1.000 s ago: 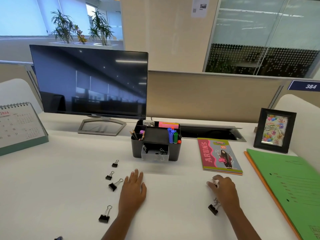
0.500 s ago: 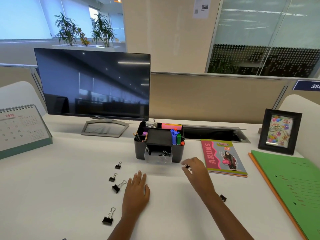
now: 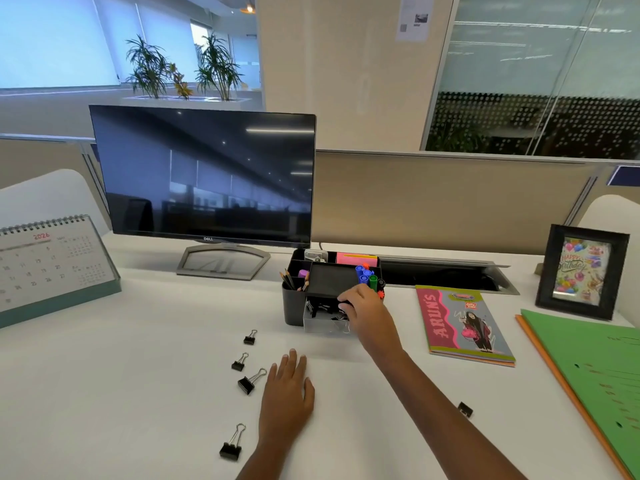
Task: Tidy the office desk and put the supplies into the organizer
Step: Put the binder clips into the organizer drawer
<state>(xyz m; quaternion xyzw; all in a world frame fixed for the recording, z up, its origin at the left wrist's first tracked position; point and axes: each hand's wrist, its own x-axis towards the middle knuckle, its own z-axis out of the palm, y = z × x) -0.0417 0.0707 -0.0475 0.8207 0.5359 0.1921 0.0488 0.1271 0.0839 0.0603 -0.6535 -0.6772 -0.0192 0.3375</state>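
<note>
Organizer [image 3: 294,306] stood mid-desk, just in front of the monitor [image 3: 204,178], its clear drawer [image 3: 322,323] pulled out with black clips inside. The right hand [image 3: 363,311] reached over that drawer, fingers bent down at it; whether they pinched a clip could not be told. The left hand [image 3: 285,393] lay flat on the desk [image 3: 121,393], fingers straight and together. Four binder clips [image 3: 250,382] lay loose just left of it, and a fifth clip [image 3: 465,409] lay right of the right forearm. A notebook [image 3: 464,323] lay beside the organizer, with a green folder [image 3: 595,368] at the right edge. Open desk surface stretched from the clips to the calendar [image 3: 52,268].
</note>
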